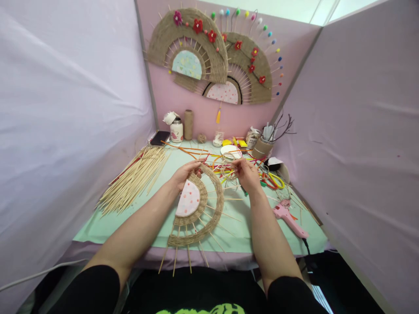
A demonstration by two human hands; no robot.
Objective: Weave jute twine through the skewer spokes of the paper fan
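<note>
My left hand (188,172) is closed on the upper end of a half-round woven fan (218,203), which stands tilted over the table. Twine is woven in two bands around a white, pink-dotted centre (189,198), and thin bamboo sticks (188,257) radiate past the outer band. To the right of the fan, my right hand (247,174) is raised with its thumb and fingers pinched together. Thin strands of twine (227,168) show beside those fingertips, and the pinch seems to hold that twine, though the exact grip is too small to see clearly.
Many loose bamboo sticks (135,179) lie at the left. A pink glue gun (290,218) rests at the right, its cord over the edge. Behind are a twine spool (188,124), a jar (176,130), a white dish (231,151) and coloured pipe cleaners (276,179). Finished fans (186,39) hang on the back wall.
</note>
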